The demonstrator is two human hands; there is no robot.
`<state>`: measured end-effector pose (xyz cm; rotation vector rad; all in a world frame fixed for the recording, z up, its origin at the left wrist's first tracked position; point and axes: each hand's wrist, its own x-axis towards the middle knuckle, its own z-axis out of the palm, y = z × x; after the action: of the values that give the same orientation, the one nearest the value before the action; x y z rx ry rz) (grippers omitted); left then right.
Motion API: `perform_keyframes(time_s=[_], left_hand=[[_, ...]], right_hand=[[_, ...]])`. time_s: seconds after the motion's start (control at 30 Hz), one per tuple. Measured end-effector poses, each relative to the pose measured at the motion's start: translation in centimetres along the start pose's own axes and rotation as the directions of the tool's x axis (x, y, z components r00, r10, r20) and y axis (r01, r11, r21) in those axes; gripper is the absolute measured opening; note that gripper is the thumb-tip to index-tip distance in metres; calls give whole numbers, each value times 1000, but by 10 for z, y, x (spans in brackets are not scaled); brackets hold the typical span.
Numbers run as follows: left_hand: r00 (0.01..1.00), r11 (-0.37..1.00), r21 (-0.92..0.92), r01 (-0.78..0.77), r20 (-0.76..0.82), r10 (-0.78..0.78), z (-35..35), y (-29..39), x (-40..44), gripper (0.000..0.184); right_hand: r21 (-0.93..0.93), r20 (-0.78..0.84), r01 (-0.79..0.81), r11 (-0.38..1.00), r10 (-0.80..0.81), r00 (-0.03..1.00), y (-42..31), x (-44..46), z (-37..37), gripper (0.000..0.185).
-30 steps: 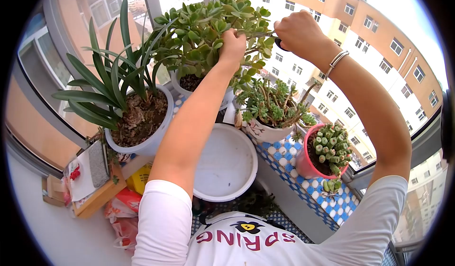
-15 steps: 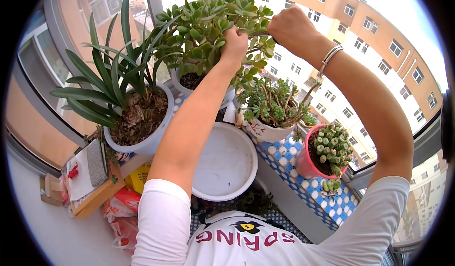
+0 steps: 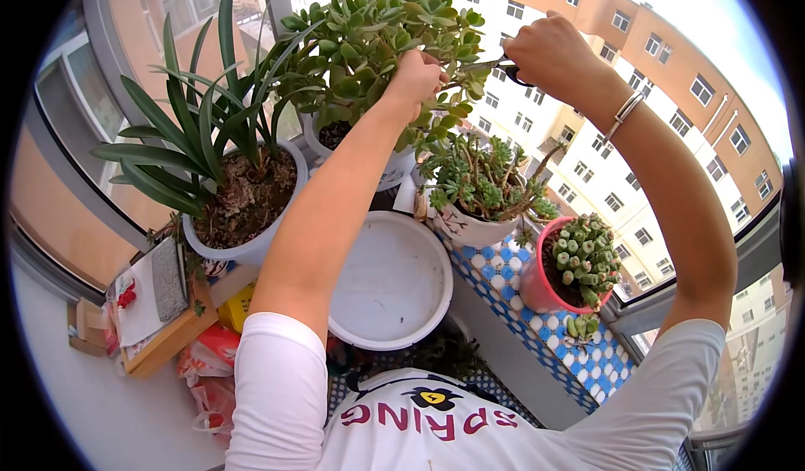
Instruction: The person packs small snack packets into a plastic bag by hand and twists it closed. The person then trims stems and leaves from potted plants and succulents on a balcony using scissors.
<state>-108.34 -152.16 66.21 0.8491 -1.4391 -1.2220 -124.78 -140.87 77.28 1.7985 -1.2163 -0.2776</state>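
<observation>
A bushy jade plant (image 3: 352, 56) with thick rounded leaves stands in a pale pot by the window corner. My left hand (image 3: 416, 81) reaches into its right side, fingers closed around a stem or leaves partly hidden by foliage. Just to the right, my right hand (image 3: 549, 52) grips black-handled scissors (image 3: 481, 65) whose metal blades point left into the outer leaves. Whether the blades are parted cannot be made out. Below my left forearm is a round white basin (image 3: 390, 282) with a few dark specks in it.
A long-leaved plant in a pale blue pot (image 3: 289, 190) stands left. On the blue-and-white tiled ledge (image 3: 503, 282) are a succulent in a white pot (image 3: 478, 229) and another in a pink pot (image 3: 541, 291). Plastic bags (image 3: 214, 387) and a wooden box (image 3: 180, 337) sit lower left.
My right hand has drawn back to the right, bringing the scissors into plain view. My left hand stays at the jade plant, shifted only slightly. The view has moved a little.
</observation>
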Motion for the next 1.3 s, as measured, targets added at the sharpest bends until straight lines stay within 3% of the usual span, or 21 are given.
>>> perform_keyframes(time_s=[0.13,0.23,0.33,0.47,0.57,0.97,1.17,1.3], left_hand=[[995,993,112,21,95,-31,-1,-5,6,15],[985,970,175,-167,72,157,5,-20,12,17],[989,960,238,-150,22,149,1,-25,19,23],[998,956,286,-60,-8,65,-2,-16,17,30],[991,972,210,-100,-70,117,-2,-26,26,30],[999,992,125,-37,-5,38,-4,-8,13,21],[1000,996,87,-12,3,11,-1,-2,8,15],[1000,997,82,1,3,-1,-1,-1,8,15]], right_hand=[[24,83,-51,998,48,995,1,4,4,13],[8,111,-64,998,63,992,2,4,-3,12],[-39,-78,-17,999,14,997,1,4,4,9],[-143,-131,11,990,-30,991,-4,12,6,6],[-197,-134,6,980,-33,990,-6,17,0,6],[-295,-203,-1,955,-62,977,-11,20,-10,11],[-254,-64,63,965,-81,995,-17,29,-8,12],[-320,-150,56,946,-109,983,-18,30,-3,17]])
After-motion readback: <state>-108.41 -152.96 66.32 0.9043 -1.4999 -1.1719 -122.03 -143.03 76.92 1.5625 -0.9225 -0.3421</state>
